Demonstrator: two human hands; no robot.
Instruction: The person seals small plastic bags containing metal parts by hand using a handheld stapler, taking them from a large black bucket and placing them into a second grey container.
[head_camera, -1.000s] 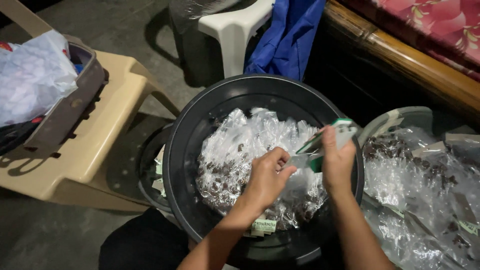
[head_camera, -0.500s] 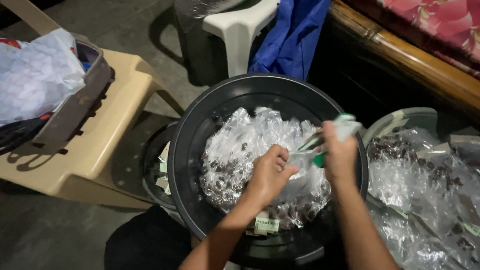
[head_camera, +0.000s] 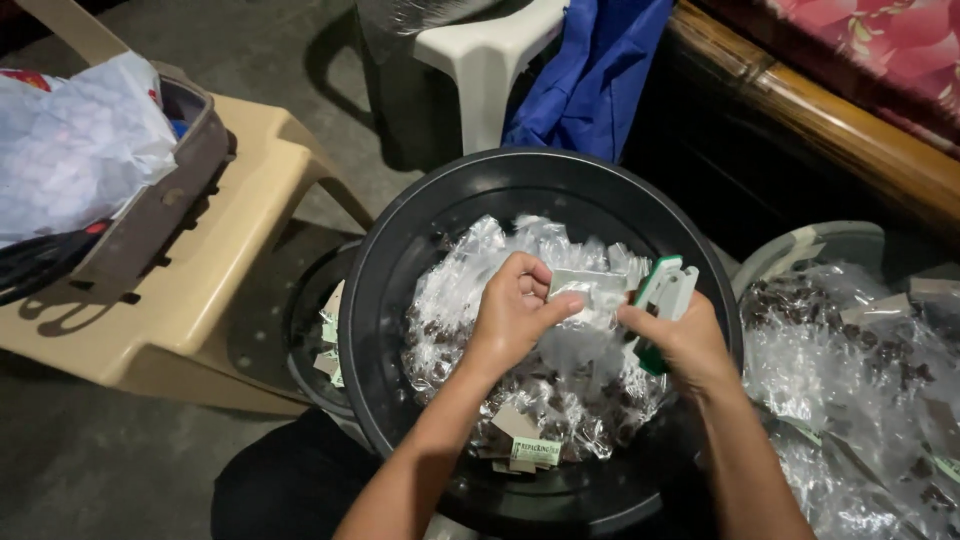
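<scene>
Both hands work over the round black plastic basin (head_camera: 400, 290), landmark here. Left hand (head_camera: 515, 315) pinches the small clear plastic packet (head_camera: 585, 295) at its folded top, held above the basin's middle. Right hand (head_camera: 680, 340) grips the same packet's other edge and also clutches a green-and-white plastic stapler-like tool (head_camera: 662, 300). Basin is filled with a heap of clear packets of dark pieces (head_camera: 450, 320). Left of basin: beige plastic chair (head_camera: 210, 290). Right of basin: second heap of clear packets (head_camera: 860, 370). Behind basin: blue cloth (head_camera: 590, 70).

Clear plastic packets (head_camera: 470, 300) heaped in the black basin (head_camera: 400, 250), small green-white label (head_camera: 535, 452) at front.
</scene>
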